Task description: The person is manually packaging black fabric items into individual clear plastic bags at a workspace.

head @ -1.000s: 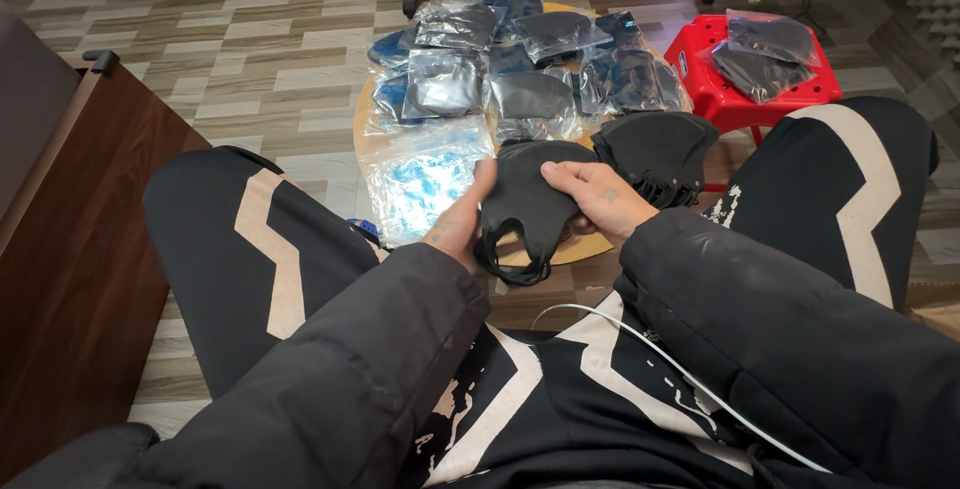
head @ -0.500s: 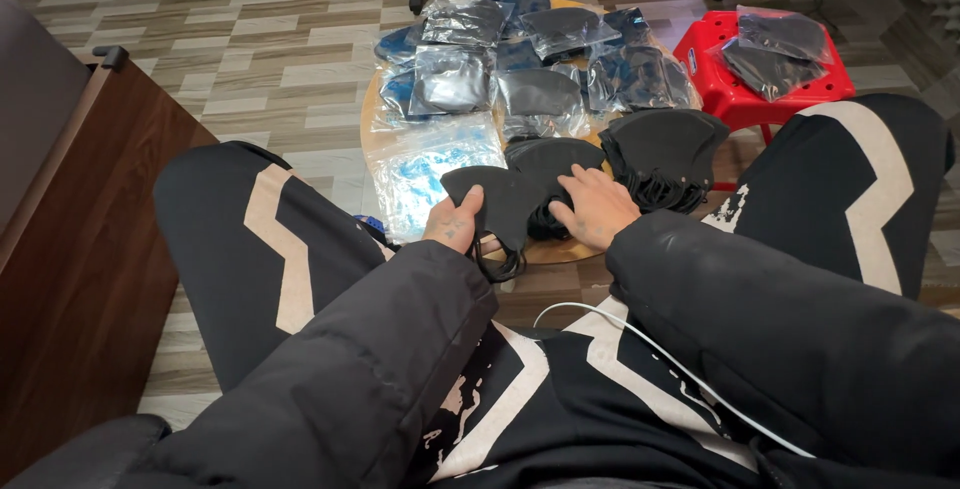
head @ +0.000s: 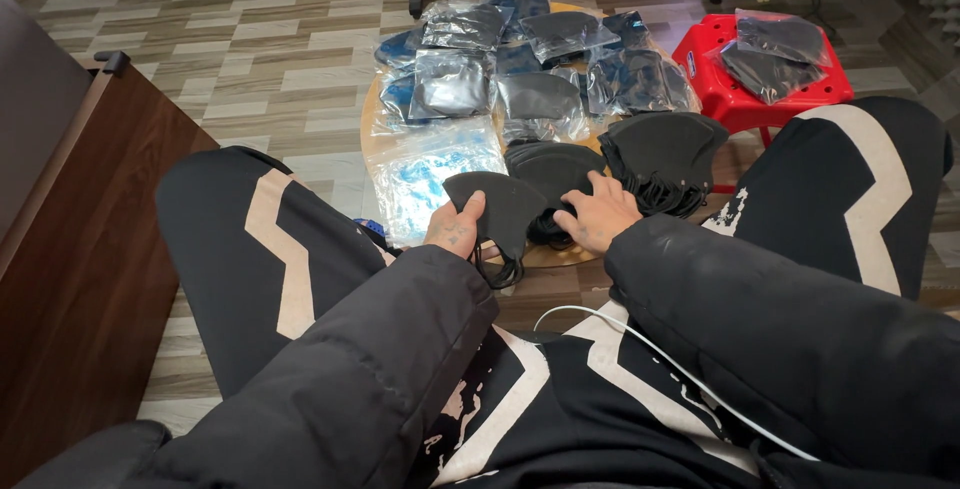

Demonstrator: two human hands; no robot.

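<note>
Far left, brown wooden cabinet point(head: 70, 249) beside the knee. Then clear plastic bag with blue print point(head: 430, 174), flat on the low round wooden table point(head: 372, 109). Left hand point(head: 455, 229) closed on black folded fabric face mask point(head: 500, 207), thumb on top, mask raised just over the table's near edge. Right hand point(head: 598, 217) spread open, fingertips pressing flat stack of black masks point(head: 555, 174). Further right, red plastic stool point(head: 745, 99) bearing bagged masks.
</note>
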